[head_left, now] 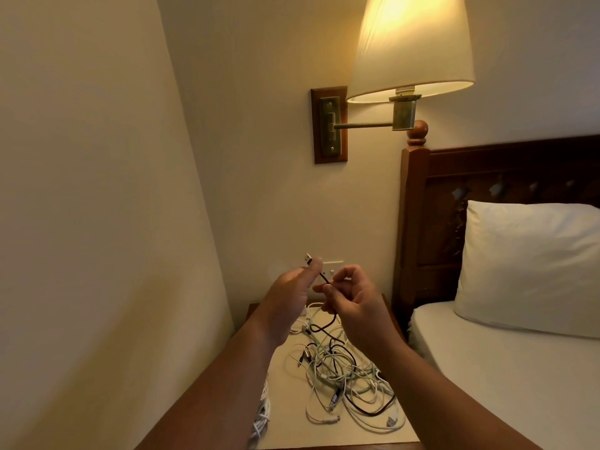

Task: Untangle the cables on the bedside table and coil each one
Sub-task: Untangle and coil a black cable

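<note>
Above far end of counter [285, 427]: both hands raised, close together. Left hand [287, 289] fingers pinching black cable [324, 279] just behind USB plug [308, 259], which pokes up past thumb. Right hand [355, 302] fingers pinching same cable just beside; rest drops into tangle of cables [350, 384] on counter, white, pale green and black strands crossing. White cable bundle [261, 414] at counter's left edge, partly behind left forearm. Counter boxed in: wall [97, 222] left, bed [503, 368] right. Tangle reaches near right edge.
</note>
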